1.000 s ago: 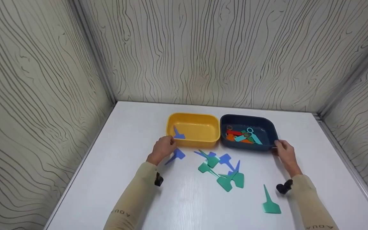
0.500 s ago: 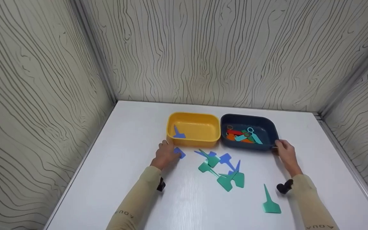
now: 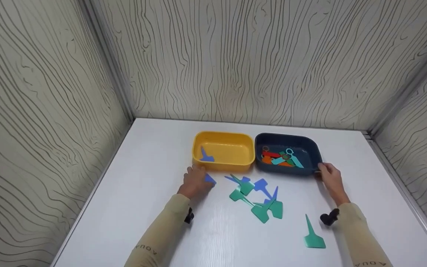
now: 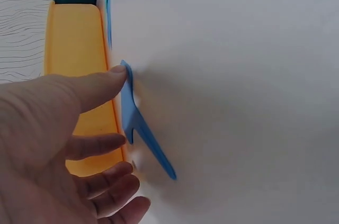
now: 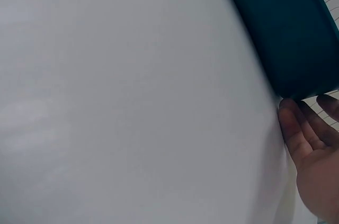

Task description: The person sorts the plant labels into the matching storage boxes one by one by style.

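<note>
My left hand (image 3: 195, 181) is at the front left corner of the yellow bin (image 3: 224, 167). In the left wrist view, its thumb and index finger touch opposite edges of a blue T-shaped plant label (image 4: 128, 99) at the table surface; the other fingers are loosely bent. My right hand (image 3: 331, 180) holds the near right corner of the dark blue bin (image 3: 287, 170), as the right wrist view also shows. One blue plant label (image 3: 207, 157) lies in the yellow bin. Ahead of the forearms, several green plant labels (image 3: 261, 213) and blue plant labels (image 3: 261, 184) overlap on the table.
Inside the dark blue bin are red, orange, green and light blue pieces (image 3: 289, 159), some with ring ends. A single green plant label (image 3: 313, 239) lies nearer the right forearm. Patterned wall panels (image 3: 232, 63) enclose the white table (image 3: 154, 155) at the back and sides.
The left hand has left the yellow bin's front corner and come down slightly right, over the blue plant label on the table. The right hand has stayed at the dark blue bin.
</note>
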Action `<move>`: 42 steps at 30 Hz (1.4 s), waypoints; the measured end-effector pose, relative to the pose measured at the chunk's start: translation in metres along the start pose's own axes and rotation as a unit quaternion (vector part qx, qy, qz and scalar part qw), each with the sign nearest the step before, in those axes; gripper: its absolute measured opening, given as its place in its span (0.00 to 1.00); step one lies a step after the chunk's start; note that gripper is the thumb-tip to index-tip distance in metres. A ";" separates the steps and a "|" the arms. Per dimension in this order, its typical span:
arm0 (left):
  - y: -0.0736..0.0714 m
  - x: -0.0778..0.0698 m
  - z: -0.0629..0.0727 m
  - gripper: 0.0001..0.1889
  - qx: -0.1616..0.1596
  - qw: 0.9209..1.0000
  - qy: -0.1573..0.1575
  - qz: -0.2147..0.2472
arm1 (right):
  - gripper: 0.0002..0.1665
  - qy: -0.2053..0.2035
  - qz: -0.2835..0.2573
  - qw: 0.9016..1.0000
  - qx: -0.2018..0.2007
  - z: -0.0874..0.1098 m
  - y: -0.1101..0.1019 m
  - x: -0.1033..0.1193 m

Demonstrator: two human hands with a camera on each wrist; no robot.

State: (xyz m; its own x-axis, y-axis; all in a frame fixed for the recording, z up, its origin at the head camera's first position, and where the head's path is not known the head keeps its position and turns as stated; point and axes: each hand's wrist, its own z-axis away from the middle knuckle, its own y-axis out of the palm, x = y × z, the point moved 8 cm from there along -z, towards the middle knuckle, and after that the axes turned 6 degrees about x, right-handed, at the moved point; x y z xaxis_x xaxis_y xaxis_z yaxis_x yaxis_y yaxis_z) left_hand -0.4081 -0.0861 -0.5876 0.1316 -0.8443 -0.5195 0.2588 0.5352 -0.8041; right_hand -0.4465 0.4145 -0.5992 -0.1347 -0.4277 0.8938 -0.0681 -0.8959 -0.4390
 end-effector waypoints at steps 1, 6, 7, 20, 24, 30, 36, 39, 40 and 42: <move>0.000 0.000 0.000 0.34 0.002 1.000 0.002 -0.001 | 0.35 -0.001 0.000 1.000 0.000 0.000 0.000 0.000; 0.003 -0.002 0.000 0.34 0.011 1.000 0.007 -0.013 | 0.35 -0.001 -0.002 1.000 -0.002 0.000 0.000 0.000; 0.004 -0.002 0.000 0.34 0.014 1.000 0.006 -0.016 | 0.35 0.000 0.000 1.000 -0.002 0.000 0.000 0.000; 0.009 -0.008 -0.004 0.31 0.046 0.998 0.026 -0.041 | 0.35 -0.001 -0.012 1.000 -0.002 -0.002 0.001 -0.003; 0.012 -0.007 -0.004 0.32 0.056 0.998 0.014 -0.025 | 0.34 -0.002 -0.022 1.000 -0.005 -0.002 0.000 -0.002; 0.013 -0.010 -0.001 0.35 0.057 0.998 0.011 -0.024 | 0.34 0.002 -0.034 0.999 -0.005 -0.002 0.000 -0.002; 0.013 -0.016 0.001 0.24 0.047 0.996 0.053 -0.048 | 0.35 -0.001 -0.027 1.000 -0.004 -0.002 -0.001 -0.001; 0.011 -0.018 0.002 0.16 0.036 0.995 0.075 -0.052 | 0.35 -0.005 -0.019 1.000 -0.003 -0.001 -0.001 -0.001; 0.009 -0.019 0.003 0.14 0.032 0.995 0.081 -0.050 | 0.35 -0.005 -0.018 1.000 -0.004 -0.001 -0.001 -0.001; 0.007 -0.020 0.004 0.09 0.030 0.995 0.087 -0.042 | 0.35 -0.005 -0.013 1.000 -0.005 -0.001 -0.001 -0.002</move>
State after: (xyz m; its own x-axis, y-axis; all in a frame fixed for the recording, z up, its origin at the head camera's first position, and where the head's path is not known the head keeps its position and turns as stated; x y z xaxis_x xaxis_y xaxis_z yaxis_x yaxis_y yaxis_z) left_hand -0.4053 -0.0652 -0.5821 -0.0600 -0.8657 -0.4969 0.3188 0.4551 -0.8314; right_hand -0.4474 0.4159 -0.6005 -0.1232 -0.4047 0.9061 -0.0819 -0.9058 -0.4157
